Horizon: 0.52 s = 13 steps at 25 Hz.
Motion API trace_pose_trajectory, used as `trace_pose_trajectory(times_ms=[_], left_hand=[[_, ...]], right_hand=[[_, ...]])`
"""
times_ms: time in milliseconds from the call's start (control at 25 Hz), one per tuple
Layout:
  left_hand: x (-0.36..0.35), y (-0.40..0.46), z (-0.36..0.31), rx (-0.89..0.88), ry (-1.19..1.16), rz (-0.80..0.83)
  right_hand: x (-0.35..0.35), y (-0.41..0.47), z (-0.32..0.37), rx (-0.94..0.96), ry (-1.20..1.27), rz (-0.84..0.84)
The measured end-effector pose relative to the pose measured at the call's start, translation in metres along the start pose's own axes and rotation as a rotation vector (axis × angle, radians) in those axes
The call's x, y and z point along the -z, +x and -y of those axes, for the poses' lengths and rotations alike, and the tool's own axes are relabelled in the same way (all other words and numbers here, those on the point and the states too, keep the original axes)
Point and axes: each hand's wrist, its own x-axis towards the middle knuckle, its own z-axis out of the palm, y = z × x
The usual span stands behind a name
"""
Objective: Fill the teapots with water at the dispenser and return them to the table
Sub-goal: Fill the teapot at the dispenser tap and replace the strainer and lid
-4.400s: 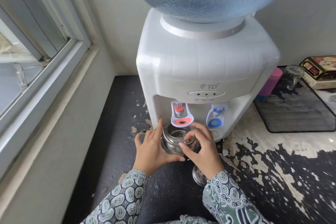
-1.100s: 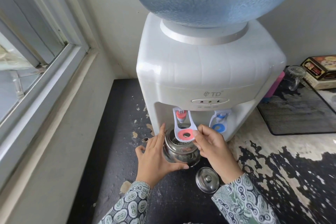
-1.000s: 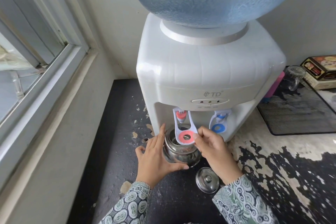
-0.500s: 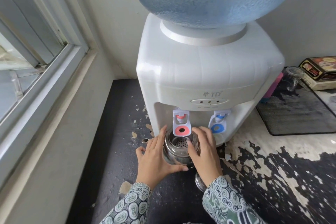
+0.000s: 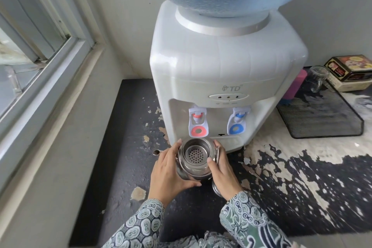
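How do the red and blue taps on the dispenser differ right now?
The red tap is on the left, directly behind the open teapot; the blue tap on the right has nothing under it. Red spout and ring versus blue. Both have white paddle levers, hang at the same height and are untouched.

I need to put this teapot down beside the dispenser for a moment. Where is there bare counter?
Bare dark counter lies between the window-side wall and the dispenser, left of the teapot. Peeling counter right of the right hand, before the mesh tray, is also bare. The back right corner is crowded with a glass mug and box.
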Motion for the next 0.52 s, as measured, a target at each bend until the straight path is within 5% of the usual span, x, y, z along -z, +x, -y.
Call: trace_pose_trajectory(times_ms=[520], left_hand=[[-0.008, -0.06, 0.022, 0.061, 0.043, 0.039]], right_hand=[[-0.014, -0.046, -0.02, -0.093, 0.016, 0.166]])
